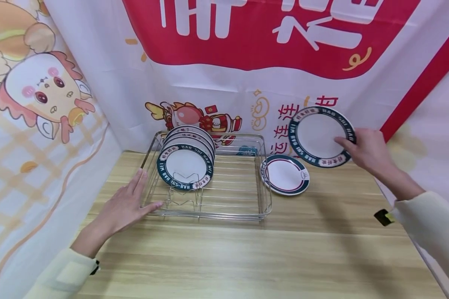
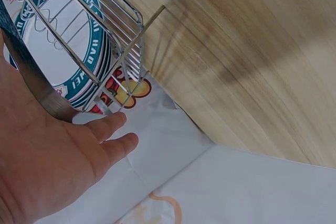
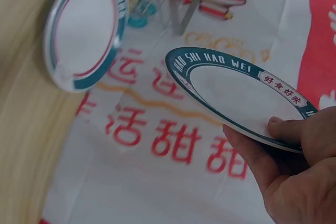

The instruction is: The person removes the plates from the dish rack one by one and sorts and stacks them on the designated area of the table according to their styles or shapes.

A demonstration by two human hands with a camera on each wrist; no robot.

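Note:
My right hand (image 1: 370, 150) pinches the rim of a white plate (image 1: 319, 137) with a dark green lettered border, raised above the table. In the right wrist view the thumb lies on the upper face of this plate (image 3: 236, 95) and fingers are beneath it. My left hand (image 1: 125, 203) rests against the left side of a wire dish rack (image 1: 232, 187), fingers extended. Several similar plates (image 1: 185, 166) stand on edge in the rack's left part. The left wrist view shows my left palm (image 2: 52, 156) beside the rack's wires.
Right of the rack, another green-rimmed plate (image 1: 284, 174) with a thin red inner ring lies against its side. The rack stands on a wooden table (image 1: 224, 257). Printed cloth (image 1: 217, 79) hangs behind the table and along the left side (image 1: 30, 199).

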